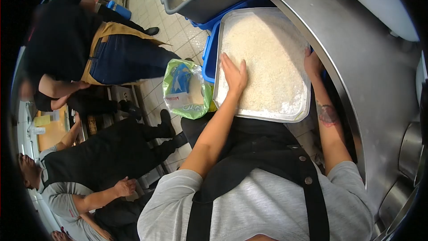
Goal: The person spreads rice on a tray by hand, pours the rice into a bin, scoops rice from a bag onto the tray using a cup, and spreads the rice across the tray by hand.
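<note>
A wide metal tray [295, 117] filled with pale, crumb-like or floury material [263, 62] is in front of my body, over a blue plastic bin [209, 60]. My left hand [235, 75] is at the tray's left side, fingers stretched out and thumb apart, over the edge of the pale layer. Whether it presses on the layer is hard to tell. At the opposite rim, my right hand [313, 64] grips the tray's edge, its fingers partly hidden. The layer spreads over most of the tray, whiter toward the near right corner.
Beside the bin stands an open green-and-white plastic bag [187, 89]. A grey tub [209, 0] with whitish contents sits beyond the tray. The curved edge of a steel counter [352, 53] runs along my right. Several people, one in an apron [100, 40], stand on the left over the tiled floor [178, 31].
</note>
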A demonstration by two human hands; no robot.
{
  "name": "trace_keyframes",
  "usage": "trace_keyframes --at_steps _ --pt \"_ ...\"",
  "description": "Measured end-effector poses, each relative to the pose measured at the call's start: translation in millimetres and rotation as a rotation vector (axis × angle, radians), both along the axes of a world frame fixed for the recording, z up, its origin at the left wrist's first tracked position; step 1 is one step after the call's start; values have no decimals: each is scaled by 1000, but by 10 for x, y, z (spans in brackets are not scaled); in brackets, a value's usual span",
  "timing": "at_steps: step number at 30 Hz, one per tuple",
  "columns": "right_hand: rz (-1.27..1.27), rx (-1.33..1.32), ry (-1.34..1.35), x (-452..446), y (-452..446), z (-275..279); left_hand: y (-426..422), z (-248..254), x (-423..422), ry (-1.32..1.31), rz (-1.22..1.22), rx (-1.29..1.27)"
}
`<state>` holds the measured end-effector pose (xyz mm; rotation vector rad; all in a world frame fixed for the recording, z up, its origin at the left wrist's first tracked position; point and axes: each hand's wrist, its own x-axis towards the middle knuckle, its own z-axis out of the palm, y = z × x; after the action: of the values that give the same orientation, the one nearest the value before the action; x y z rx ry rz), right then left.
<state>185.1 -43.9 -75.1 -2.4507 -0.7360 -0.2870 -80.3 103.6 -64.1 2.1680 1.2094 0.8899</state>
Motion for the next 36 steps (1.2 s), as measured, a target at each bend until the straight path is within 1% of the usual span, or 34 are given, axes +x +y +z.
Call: trace_keyframes --at_steps 2,3,6,7,9,10,12,13,14,16,17,19,20,22,24,27,30,31,32,34,36 --pt "-12 25 -22 51 7 -152 302 -65 215 -53 -81 -35" --pt "-15 41 -36 46 20 -129 373 -35 273 -82 -119 -48" --pt "-21 -68 88 -85 -22 41 315 144 427 -190 -326 -258" --pt "-13 -84 128 -102 -22 82 244 109 448 -186 -374 -281" --pt "19 -44 164 -60 -31 41 -125 457 379 -81 -551 -345" --pt "28 -17 158 -38 -33 9 -266 518 318 -18 -632 -384" --pt "12 66 52 1 -1 -31 -410 467 150 168 -883 -5" --pt "22 44 118 -17 -20 -18 -477 449 57 300 -936 39" --pt "32 22 183 -99 -48 137 -528 471 -43 347 -963 102" --pt "-35 -79 -244 -80 -48 63 -565 535 -237 444 -1017 233" --pt "-114 -157 -736 29 -25 -199 -534 502 -318 513 -1054 245" --pt "-122 -191 -728 26 -21 -228 -388 407 -406 556 -1045 355" --pt "-52 -138 -232 -101 -28 85 -310 353 -405 574 -1042 412" --pt "22 -82 205 -144 -63 208 -136 291 -249 614 -933 385" --pt "19 -63 105 -76 -44 33 28 260 -21 614 -813 385" --pt "-58 64 6 48 33 -171 148 117 291 367 -531 313" --pt "-97 81 -23 46 60 -175 13 114 383 181 -401 198" --pt "-73 27 18 33 33 -160 -83 121 357 162 -376 291" --pt "-47 -25 60 -27 -16 -47 -185 150 268 225 -422 263" --pt "-14 -45 129 -56 -17 70 -367 202 80 356 -515 206" --pt "-1 15 190 -88 -6 95 -494 262 -67 366 -517 109"
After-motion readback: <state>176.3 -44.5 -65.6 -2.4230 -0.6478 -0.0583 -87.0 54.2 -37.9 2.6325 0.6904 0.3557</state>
